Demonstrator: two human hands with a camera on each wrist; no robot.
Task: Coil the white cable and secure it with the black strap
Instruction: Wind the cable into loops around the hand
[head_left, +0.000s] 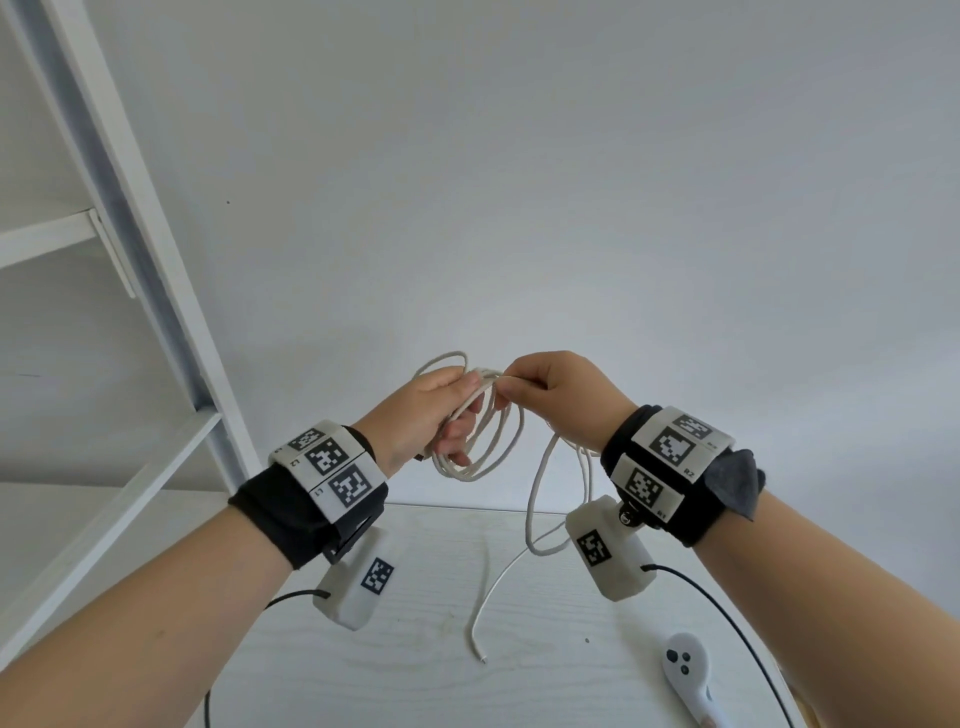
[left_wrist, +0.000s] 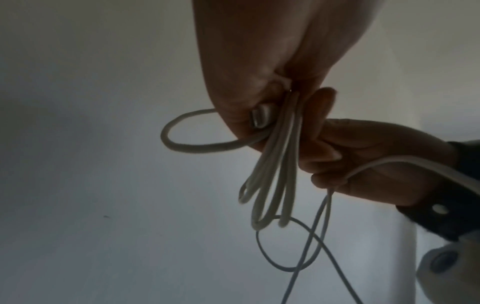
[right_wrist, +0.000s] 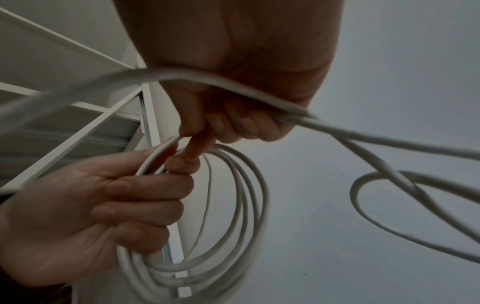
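left hand (head_left: 434, 410) gripping white cable (head_left: 488, 447) coils, right hand (head_left: 558, 389) pinching strand

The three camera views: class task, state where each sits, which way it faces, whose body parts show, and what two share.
Head: worn on the head, facing forward and down; shows both forearms, the left hand and right hand on the white cable above the table.
Left wrist: looks along the left hand at the coil; the right hand shows too.
Right wrist: looks along the right hand; the left hand holds the loops.
Shared: both wrist views show the coil and both hands.
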